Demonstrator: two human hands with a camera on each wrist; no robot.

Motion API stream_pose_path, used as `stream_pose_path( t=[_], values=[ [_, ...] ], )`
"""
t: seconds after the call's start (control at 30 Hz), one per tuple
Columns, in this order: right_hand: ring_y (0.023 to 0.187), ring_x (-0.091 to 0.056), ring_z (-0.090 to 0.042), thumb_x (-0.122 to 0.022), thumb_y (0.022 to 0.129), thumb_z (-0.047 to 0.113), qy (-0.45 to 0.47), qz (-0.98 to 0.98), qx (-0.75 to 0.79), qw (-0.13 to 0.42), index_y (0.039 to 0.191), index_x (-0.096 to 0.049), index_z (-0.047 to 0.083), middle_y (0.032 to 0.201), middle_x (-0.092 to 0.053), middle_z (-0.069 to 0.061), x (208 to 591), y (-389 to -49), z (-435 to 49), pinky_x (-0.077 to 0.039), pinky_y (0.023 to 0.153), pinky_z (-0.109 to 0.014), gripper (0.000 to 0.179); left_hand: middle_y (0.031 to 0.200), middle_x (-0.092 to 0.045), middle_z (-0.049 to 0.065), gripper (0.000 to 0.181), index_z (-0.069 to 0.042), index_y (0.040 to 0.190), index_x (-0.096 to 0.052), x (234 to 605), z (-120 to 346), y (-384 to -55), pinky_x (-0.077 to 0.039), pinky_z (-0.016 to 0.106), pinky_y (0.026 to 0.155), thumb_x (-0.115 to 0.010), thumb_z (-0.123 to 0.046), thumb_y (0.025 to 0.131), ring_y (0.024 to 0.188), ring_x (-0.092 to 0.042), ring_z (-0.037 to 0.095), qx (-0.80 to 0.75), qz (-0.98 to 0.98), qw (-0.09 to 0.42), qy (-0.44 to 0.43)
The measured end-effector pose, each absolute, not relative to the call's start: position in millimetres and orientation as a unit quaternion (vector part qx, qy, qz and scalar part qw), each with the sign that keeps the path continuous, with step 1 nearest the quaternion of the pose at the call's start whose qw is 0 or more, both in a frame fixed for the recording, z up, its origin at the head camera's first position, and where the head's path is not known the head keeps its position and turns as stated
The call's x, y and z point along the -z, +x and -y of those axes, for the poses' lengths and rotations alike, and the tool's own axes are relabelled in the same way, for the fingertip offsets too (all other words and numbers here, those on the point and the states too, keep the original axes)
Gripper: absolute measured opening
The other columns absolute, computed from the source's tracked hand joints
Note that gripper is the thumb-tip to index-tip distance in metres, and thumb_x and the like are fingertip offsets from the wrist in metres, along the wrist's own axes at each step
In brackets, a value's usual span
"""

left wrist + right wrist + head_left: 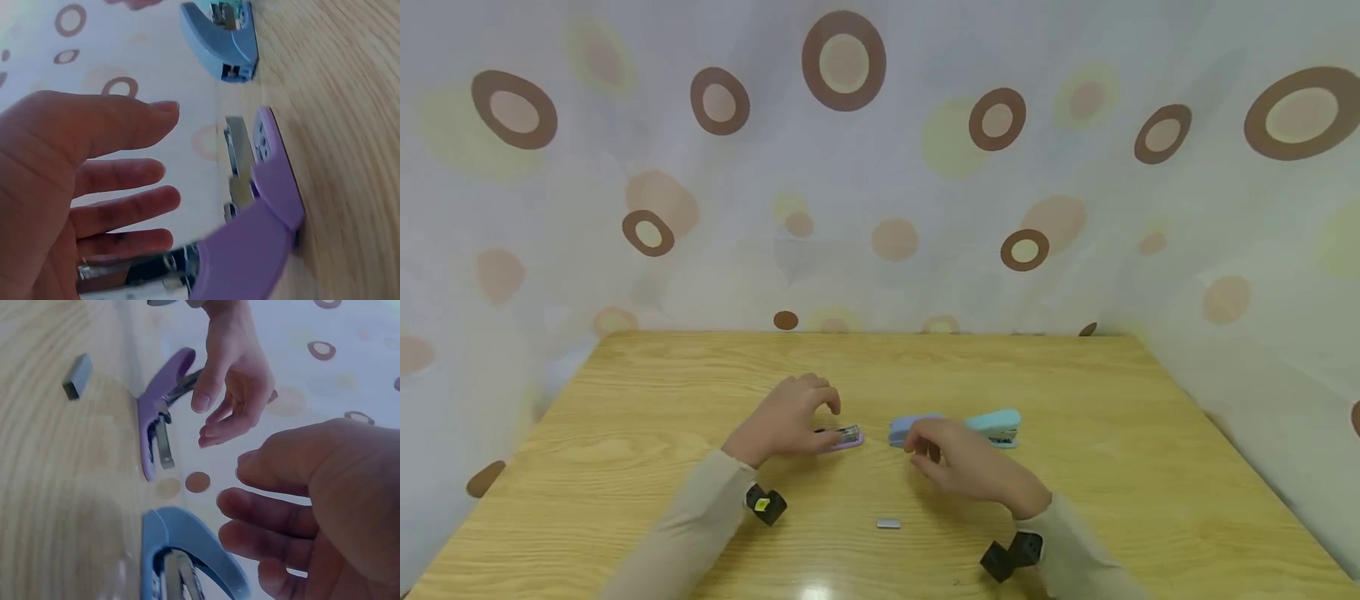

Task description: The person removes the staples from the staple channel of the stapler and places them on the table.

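A purple stapler [852, 442] lies on the table with its top cover swung up, and its metal staple channel [239, 147] is bare in the left wrist view. My left hand [790, 419] hovers around its hinge end, thumb and fingers spread apart and gripping nothing. Over the blue stapler [904, 428] is my right hand [958, 462], its fingers loosely bent with no object between them. That hand hides part of the blue stapler in the head view; in the right wrist view the blue stapler [181, 528] sits below the fingertips.
A mint-green stapler [1000, 423] stands right of the blue one, its near side partly behind my right hand. Closer to me, a short grey strip of staples [888, 523] lies on the wooden table [700, 367]. A patterned sheet [850, 275] rises behind the table's far edge.
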State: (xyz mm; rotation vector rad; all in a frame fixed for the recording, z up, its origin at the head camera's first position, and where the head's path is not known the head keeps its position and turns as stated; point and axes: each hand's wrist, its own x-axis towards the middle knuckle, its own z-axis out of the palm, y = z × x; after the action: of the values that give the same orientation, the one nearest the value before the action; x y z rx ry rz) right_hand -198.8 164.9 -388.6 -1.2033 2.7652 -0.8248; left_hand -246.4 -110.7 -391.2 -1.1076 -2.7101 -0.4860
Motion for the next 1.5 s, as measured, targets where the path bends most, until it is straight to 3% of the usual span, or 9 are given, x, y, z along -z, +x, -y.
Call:
stream_pose_path(
  t=[0.13,0.27,0.57,0.93,1.13,1.5],
  values=[
    [0.071,-0.052,-0.001,-0.063,0.09,0.004,-0.369,-0.892,0.255,-0.06,0.095,-0.063,0.007,0.084,-0.061,0.005,387,-200,-177,-0.047,0.062,-0.021,0.006,0.09,-0.065,0.0,0.018,-0.011,0.087,-0.068,393,95,-243,-0.047,0.043,0.082,-0.076,-0.025,0.08,0.088,-0.057,0.019,0.17,0.893,0.126,-0.397],
    [0.067,-0.051,-0.002,-0.066,0.087,0.004,-0.342,-0.901,0.239,-0.119,0.093,-0.063,0.007,0.083,-0.062,0.004,388,-202,-189,-0.045,0.058,-0.02,0.007,0.09,-0.063,-0.001,0.013,-0.011,0.088,-0.067,396,75,-233,-0.046,0.039,0.078,-0.074,-0.021,0.083,0.086,-0.055,0.016,0.172,0.885,0.126,-0.413],
    [0.065,-0.054,-0.012,-0.069,0.084,0.002,-0.299,-0.915,0.217,-0.161,0.095,-0.062,0.007,0.084,-0.06,0.0,388,-208,-201,-0.046,0.059,-0.022,0.014,0.106,-0.061,0.003,0.025,-0.01,0.106,-0.062,398,38,-224,-0.049,0.035,0.083,-0.072,-0.02,0.085,0.096,-0.055,0.018,0.184,0.882,0.093,-0.423],
    [0.064,-0.055,-0.013,-0.071,0.083,0.005,-0.269,-0.929,0.22,-0.126,0.103,-0.058,0.002,0.083,-0.058,-0.003,389,-214,-204,-0.045,0.057,-0.022,0.024,0.117,-0.06,0.007,0.031,-0.009,0.116,-0.057,395,9,-234,-0.05,0.031,0.085,-0.067,-0.024,0.09,0.102,-0.056,0.018,0.173,0.903,0.032,-0.391],
    [0.065,-0.056,-0.012,-0.069,0.085,0.006,-0.252,-0.936,0.224,-0.101,0.105,-0.059,-0.001,0.085,-0.059,-0.004,391,-215,-203,-0.044,0.056,-0.021,0.024,0.117,-0.061,0.007,0.03,-0.01,0.116,-0.057,402,7,-239,-0.05,0.032,0.086,-0.067,-0.022,0.09,0.105,-0.057,0.018,0.158,0.91,0.029,-0.383],
    [0.056,-0.044,-0.001,-0.066,0.084,0.001,-0.278,-0.928,0.239,-0.074,0.1,-0.063,-0.004,0.081,-0.062,-0.006,397,-219,-194,-0.041,0.051,-0.019,0.018,0.108,-0.064,0.004,0.03,-0.011,0.116,-0.054,406,5,-246,-0.05,0.03,0.081,-0.066,-0.018,0.09,0.095,-0.059,0.015,0.179,0.901,0.021,-0.395]
  ],
)
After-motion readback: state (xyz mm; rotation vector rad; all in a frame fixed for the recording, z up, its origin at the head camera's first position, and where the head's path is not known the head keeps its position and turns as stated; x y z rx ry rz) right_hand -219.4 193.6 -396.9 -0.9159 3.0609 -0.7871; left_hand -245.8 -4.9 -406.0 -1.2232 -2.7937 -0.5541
